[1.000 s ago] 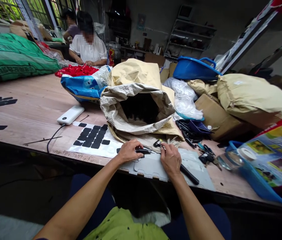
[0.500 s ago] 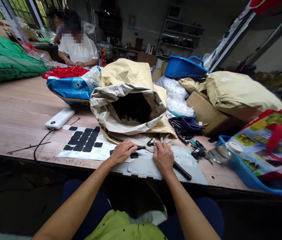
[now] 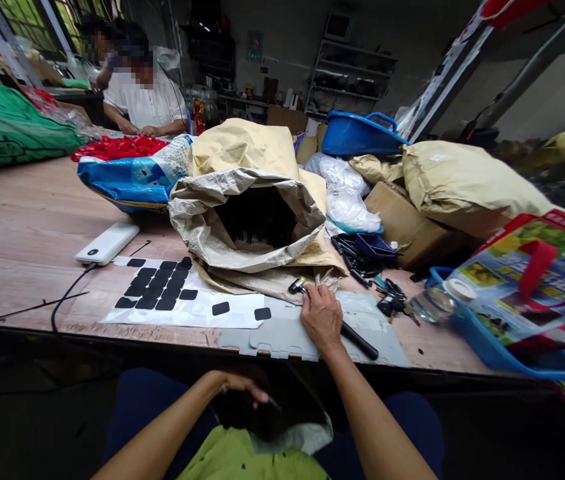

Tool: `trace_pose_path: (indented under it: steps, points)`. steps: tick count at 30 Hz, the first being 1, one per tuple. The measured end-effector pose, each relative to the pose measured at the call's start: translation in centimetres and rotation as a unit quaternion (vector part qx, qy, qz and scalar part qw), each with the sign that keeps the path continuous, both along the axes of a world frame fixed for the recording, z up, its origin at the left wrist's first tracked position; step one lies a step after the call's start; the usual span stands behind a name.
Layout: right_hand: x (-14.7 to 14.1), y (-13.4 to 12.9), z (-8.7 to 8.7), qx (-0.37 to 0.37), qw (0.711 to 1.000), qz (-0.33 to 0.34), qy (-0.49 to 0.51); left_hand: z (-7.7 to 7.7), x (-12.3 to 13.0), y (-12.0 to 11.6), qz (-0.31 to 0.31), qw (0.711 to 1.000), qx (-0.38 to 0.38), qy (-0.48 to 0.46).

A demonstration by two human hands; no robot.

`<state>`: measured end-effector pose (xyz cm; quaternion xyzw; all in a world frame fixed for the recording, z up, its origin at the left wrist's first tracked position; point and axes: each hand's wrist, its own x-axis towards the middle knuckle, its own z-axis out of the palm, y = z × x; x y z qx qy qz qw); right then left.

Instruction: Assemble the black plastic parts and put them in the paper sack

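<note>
Moved: left hand (image 3: 242, 385), now below the surface (image 3: 32, 213); grip unclear.
Right hand (image 3: 321, 315): closed around hammer (image 3: 359, 341).
Surface: black patches (image 3: 148, 298).
Room: dim.

Sack (image 3: 307, 200): mid-table (image 3: 22, 200), mouth towards the wearer.
Sheet (image 3: 202, 321): front left of the sack, at the near edge.
Patches (image 3: 155, 287): grouped on the sheet, with 2 more spaced out towards its right end.
Power bank (image 3: 107, 243): left of the sack, beside the sheet's far left corner.
Board (image 3: 382, 317): right of the sheet; hammer (image 3: 359, 341) over it.
Tub (image 3: 487, 353): far right, bag (image 3: 492, 283) in it, bottle (image 3: 435, 303) at its left.
People (image 3: 149, 100): 2, far left.
</note>
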<state>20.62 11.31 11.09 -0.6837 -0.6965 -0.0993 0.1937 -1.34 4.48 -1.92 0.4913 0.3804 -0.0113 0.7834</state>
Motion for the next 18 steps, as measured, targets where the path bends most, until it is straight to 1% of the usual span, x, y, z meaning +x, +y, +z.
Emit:
trace_pose_path:
  steps: [1, 2, 3, 4, 6, 10, 11, 13, 18]
  points:
    - [0.0, 0.0, 0.0, 0.0, 1.0, -0.001, 0.002, -1.8, 0.1, 0.2, 0.075, 0.995, 0.032, 0.054]
    - [0.0, 0.0, 0.0, 0.0, 1.0, -0.001, 0.004, -3.3, 0.0, 0.4, 0.138, 0.984, 0.058, 0.093]
    - [0.1, 0.0, 0.0, 0.001, 1.0, -0.001, 0.006, -4.4, 0.0, 0.5, 0.183, 0.973, 0.074, 0.117]
    - [0.1, 0.1, 0.0, 0.001, 1.0, 0.0, 0.007, -5.3, -0.1, 0.6, 0.209, 0.966, 0.081, 0.129]
    - [0.1, 0.1, 0.0, 0.001, 1.0, 0.003, 0.01, -6.1, -0.2, 0.5, 0.236, 0.958, 0.085, 0.138]
    - [0.2, 0.1, -0.2, 0.002, 1.0, 0.004, 0.011, -6.7, 0.2, -0.1, 0.271, 0.949, 0.089, 0.134]
    - [0.2, 0.1, -0.2, 0.003, 1.0, 0.004, 0.011, -6.8, 0.3, -0.2, 0.271, 0.949, 0.092, 0.133]
    - [0.2, 0.1, -0.3, 0.003, 1.0, 0.004, 0.012, -6.9, 0.5, -0.5, 0.246, 0.954, 0.103, 0.135]
    - [0.2, 0.2, -0.4, 0.011, 1.0, 0.004, 0.011, -7.3, 0.7, -1.7, 0.131, 0.976, 0.124, 0.125]
